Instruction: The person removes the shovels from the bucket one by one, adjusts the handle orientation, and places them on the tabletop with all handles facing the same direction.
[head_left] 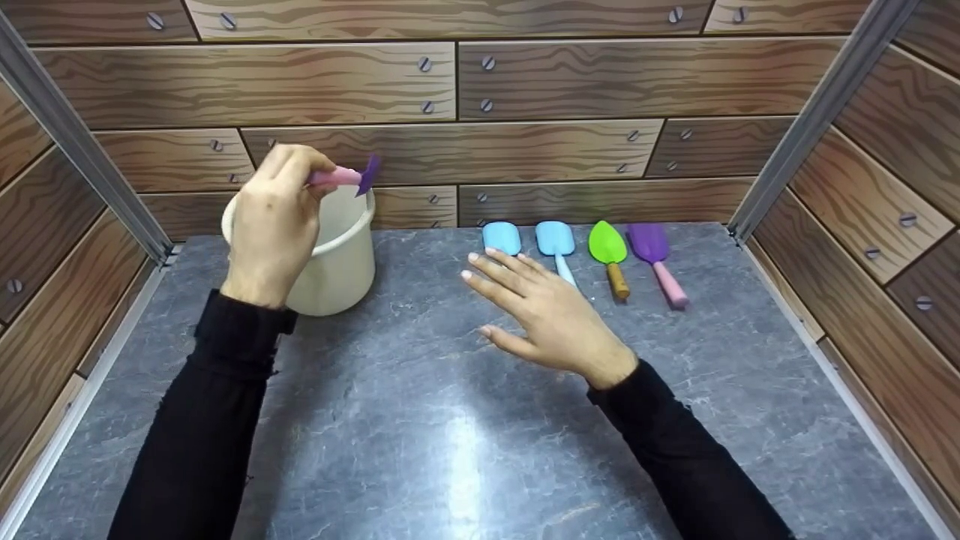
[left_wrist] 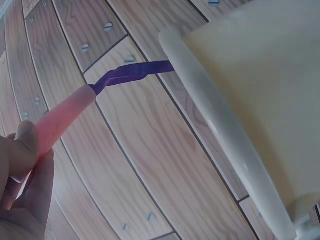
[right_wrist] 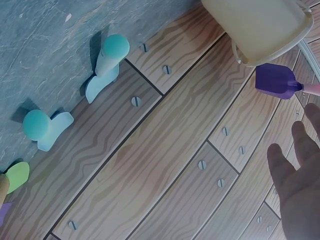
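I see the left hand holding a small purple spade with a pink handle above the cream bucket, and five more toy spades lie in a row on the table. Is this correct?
Not quite: four spades lie in the row, not five, as the head view shows: two light blue, one green, one purple. The rest holds: the left hand holds the purple spade by its pink handle above the cream bucket.

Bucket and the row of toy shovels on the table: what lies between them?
In the head view, only bare grey tabletop lies between the cream bucket and the nearest blue shovel. The open right hand hovers nearer the camera, over that shovel's handle.
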